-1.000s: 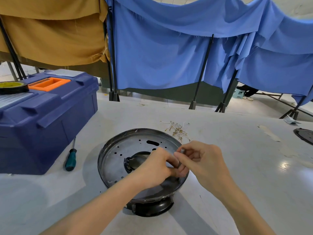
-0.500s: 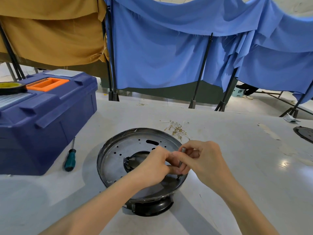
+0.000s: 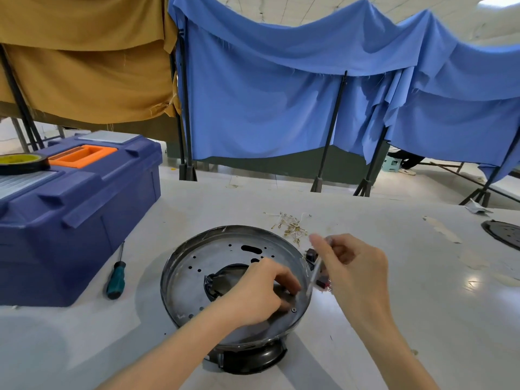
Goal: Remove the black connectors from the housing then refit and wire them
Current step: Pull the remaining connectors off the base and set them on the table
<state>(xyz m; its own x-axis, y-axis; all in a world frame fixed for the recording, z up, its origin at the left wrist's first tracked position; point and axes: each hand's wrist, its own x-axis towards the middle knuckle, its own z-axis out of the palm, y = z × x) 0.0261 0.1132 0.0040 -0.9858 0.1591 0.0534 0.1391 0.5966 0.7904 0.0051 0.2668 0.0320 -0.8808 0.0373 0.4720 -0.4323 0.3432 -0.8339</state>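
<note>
The housing (image 3: 197, 277) is a round metal dish with several holes, standing on a black base at the table's middle. My left hand (image 3: 261, 291) reaches into the dish near its right rim, fingers curled round a small dark piece that is mostly hidden. My right hand (image 3: 354, 271) hovers just outside the right rim and pinches a thin tool (image 3: 315, 271), blurred and pointing down at the rim. Two black connectors (image 3: 311, 256) (image 3: 322, 282) lie on the table by the rim, under my right hand. A small screw (image 3: 294, 310) sits in the dish.
A blue toolbox (image 3: 70, 220) with a tape roll (image 3: 19, 163) on it stands at the left. A green-handled screwdriver (image 3: 116, 282) lies beside it. Small brass terminals (image 3: 291, 228) are scattered behind the housing. Another dark plate (image 3: 503, 235) lies at the right edge.
My hands, joined over the dish's right side before, have parted. The right hand has swung out past the rim with the thin tool. The left hand stays in the dish.
</note>
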